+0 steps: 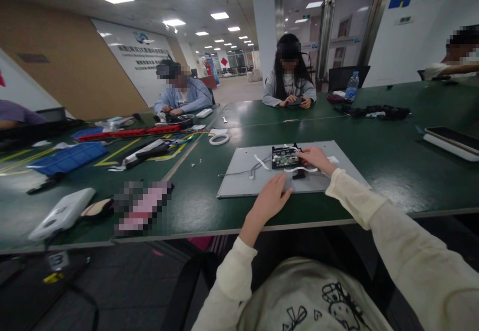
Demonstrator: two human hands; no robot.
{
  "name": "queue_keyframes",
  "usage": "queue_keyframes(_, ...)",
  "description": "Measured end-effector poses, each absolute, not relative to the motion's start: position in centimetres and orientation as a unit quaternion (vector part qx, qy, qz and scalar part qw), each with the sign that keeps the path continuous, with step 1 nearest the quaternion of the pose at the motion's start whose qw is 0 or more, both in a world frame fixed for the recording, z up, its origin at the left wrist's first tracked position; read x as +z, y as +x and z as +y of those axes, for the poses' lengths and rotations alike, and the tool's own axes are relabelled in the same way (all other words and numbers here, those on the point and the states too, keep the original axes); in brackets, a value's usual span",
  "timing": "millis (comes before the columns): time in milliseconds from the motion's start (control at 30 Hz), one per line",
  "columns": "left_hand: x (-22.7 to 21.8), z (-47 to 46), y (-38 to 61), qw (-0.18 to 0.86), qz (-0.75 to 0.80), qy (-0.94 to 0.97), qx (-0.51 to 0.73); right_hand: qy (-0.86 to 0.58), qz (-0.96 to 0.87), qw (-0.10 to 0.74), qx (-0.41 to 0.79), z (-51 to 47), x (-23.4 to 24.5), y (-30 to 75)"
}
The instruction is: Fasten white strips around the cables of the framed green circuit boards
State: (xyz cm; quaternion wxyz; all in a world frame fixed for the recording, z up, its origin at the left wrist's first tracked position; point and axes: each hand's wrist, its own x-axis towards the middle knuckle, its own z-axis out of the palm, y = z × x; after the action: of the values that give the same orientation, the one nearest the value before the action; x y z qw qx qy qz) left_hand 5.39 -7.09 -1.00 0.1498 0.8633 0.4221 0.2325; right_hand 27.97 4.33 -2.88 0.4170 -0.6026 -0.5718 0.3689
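Note:
A light grey flat panel [239, 179] lies on the green table before me. On it sits a circuit board in a black frame [283, 158], with a white flat cable [299, 170] along its near side. Thin grey wires [239, 173] run out to the board's left. My right hand [316, 158] is at the board's right edge, fingertips pressed together; what they pinch is hidden. My left hand [270, 197] lies open over the panel's near edge, just short of the board, with its thumb apart and nothing in it.
Left on the table are a roll of white tape [219, 139], a blue tray [67, 158], a white power bank [63, 213] and a pixelated pink item [147, 207]. At right lies a phone on a white box [451, 144]. Other people sit across the table near a water bottle [352, 86].

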Motion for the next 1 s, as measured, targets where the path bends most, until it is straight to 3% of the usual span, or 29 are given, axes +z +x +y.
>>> queue_keyframes(233,-1.0,-7.8,6.0,0.150,0.437,0.857,0.229,-0.624,-0.693,0.326,0.151,4.4,-3.0,28.8)
queue_keyframes(367,-1.0,-8.2,6.3,0.161,0.452,0.841,0.249,-0.636,-0.705,0.301,0.085,4.6,-3.1,29.0)
queue_keyframes(533,-1.1,-8.6,6.5,0.172,0.468,0.827,0.260,-0.621,-0.726,0.281,0.088,5.1,-3.5,29.3)
queue_keyframes(1000,-1.0,-8.2,6.5,0.144,0.500,0.823,0.229,-0.620,-0.693,0.333,0.157,6.3,-4.4,29.6)
